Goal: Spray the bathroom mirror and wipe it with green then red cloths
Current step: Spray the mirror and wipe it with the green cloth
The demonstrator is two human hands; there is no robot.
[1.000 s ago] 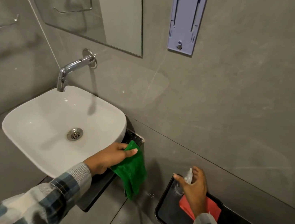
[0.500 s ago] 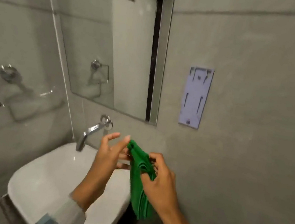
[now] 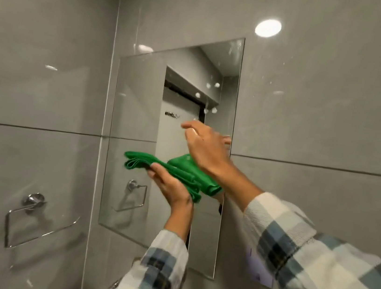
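The bathroom mirror [image 3: 136,102] hangs on the grey tiled wall straight ahead, with white spray droplets [image 3: 213,85] on its upper right part. My left hand [image 3: 171,188] is raised in front of the mirror's middle and grips a folded green cloth [image 3: 140,160] from below. My right hand [image 3: 206,146] hovers just above the cloth, palm down with its fingers apart, and holds nothing. Its wrist crosses the cloth's right end. The spray bottle and the red cloth are out of view.
A chrome towel ring [image 3: 32,215] is fixed to the left wall, and its reflection shows low in the mirror. A pale purple wall plate [image 3: 257,269] sits right of the mirror, partly behind my right sleeve. Part of the tap [image 3: 113,287] shows at the bottom edge.
My view has swung up from the basin to the mirror. My right hand left the spray bottle on the black tray, joined the left on the cloth, and now both are raised with the cloth folded.
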